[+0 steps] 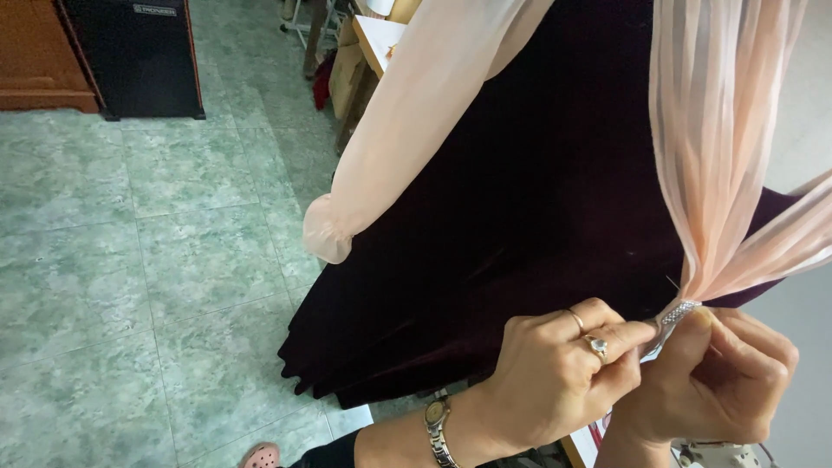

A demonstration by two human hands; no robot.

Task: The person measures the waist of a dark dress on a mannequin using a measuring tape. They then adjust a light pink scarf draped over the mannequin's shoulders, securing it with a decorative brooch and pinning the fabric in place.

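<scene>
Pale green marbled floor tiles (173, 260) fill the left of the view; a black cabinet (139, 56) stands at the top left beside a brown wooden one (39, 56), and a light wooden table (377, 39) shows further back. A dark maroon velvet dress (520, 199) hangs in the middle, blocking much of the floor; its sheer peach sleeve (407, 130) droops to the left, ending in a gathered cuff. On the right a second peach sleeve (715, 147) runs downward, its long axis near vertical, narrowing to a beaded silver cuff band (678, 314) at the lower right. The left hand (559, 377), ringed and with a wristwatch, pinches that band; the right hand (719, 377) is clenched on it from the other side, thumb pressed to the beads.
</scene>
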